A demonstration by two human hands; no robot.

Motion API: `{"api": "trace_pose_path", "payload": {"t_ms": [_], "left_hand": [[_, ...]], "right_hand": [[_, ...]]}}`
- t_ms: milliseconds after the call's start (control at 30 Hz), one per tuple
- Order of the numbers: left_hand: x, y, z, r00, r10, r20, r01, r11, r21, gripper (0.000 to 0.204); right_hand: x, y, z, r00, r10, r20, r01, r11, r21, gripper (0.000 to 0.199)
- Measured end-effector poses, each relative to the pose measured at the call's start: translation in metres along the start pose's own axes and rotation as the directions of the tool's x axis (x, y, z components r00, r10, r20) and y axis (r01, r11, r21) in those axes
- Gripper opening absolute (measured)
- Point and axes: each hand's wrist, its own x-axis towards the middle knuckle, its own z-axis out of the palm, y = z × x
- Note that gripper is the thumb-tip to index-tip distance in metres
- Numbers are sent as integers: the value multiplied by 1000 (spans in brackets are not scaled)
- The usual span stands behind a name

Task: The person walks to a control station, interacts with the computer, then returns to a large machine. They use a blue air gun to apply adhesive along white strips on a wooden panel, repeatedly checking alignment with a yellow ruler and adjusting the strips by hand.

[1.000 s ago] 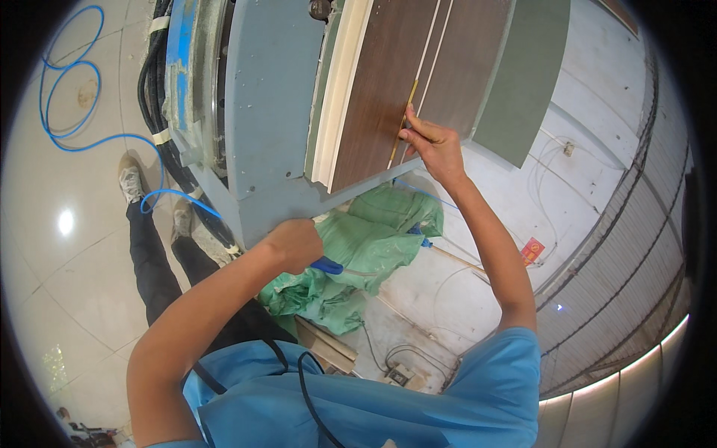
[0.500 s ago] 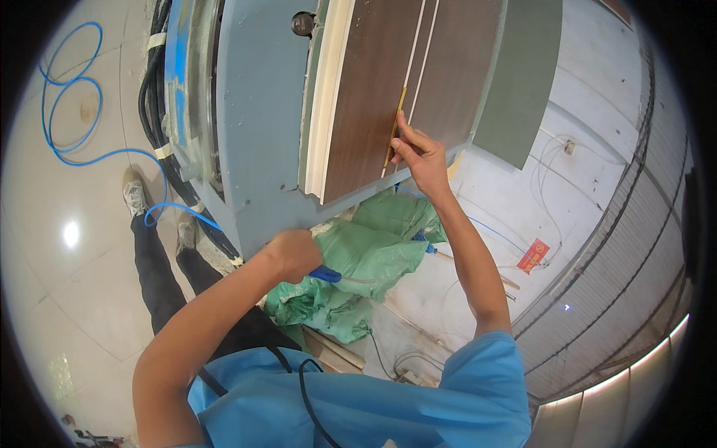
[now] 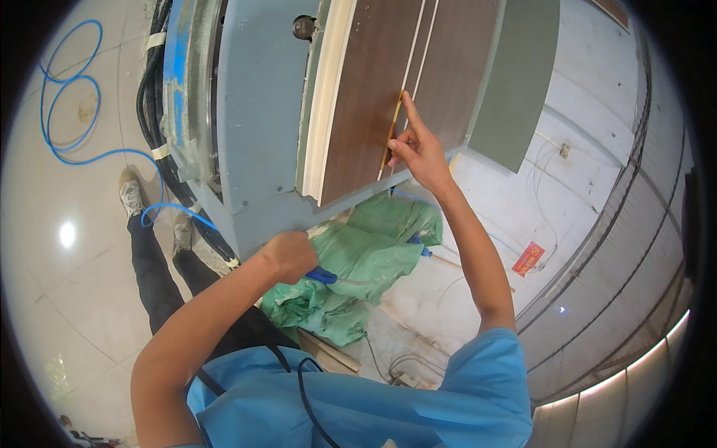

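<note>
My right hand (image 3: 420,153) is at the brown panel (image 3: 366,97), its index finger stretched along a thin yellow strip (image 3: 396,119) and its thumb and other fingers bent around the strip's lower part. The strip lies along one of two pale lines running down the panel. My left hand (image 3: 290,257) is closed around a blue-handled tool (image 3: 321,275) below the panel's lower edge. A thin shaft points right from its handle; I cannot tell what kind of tip it has.
Cream moulding (image 3: 328,112) borders the panel, next to a grey-blue metal frame (image 3: 258,127). Green sacks (image 3: 373,243) lie beneath. Black cables (image 3: 153,112) and a looping blue hose (image 3: 97,158) are at the left. A grey-green board (image 3: 515,89) and a red label (image 3: 529,258) are at the right.
My right index finger has straightened and slid up along the yellow strip. My left hand still holds the blue-handled tool, nearly unmoved. The view has shifted slightly.
</note>
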Motion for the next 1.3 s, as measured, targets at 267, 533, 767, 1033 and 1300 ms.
{"api": "trace_pose_path", "payload": {"t_ms": [267,533,767,1033,1300], "left_hand": [[3,-2,7,999,31,10,-31,999,11,8],[3,-3,10,999,30,-24,-31,999,-28,8],[2,-2,5,999,50,-4,-50,999,0,6],[2,-2,9,998,63,-31,-62,998,23,5],[2,-4,11,996,60,-60,-61,998,-7,5]], "right_hand": [[3,0,-5,999,46,25,-46,999,16,88],[8,-12,-13,998,69,-4,-69,978,-196,88],[18,-17,-18,999,-6,-43,-8,947,-320,88],[23,-23,-18,995,71,-66,-83,976,-201,86],[20,-23,-20,996,87,2,-84,966,-244,92]]}}
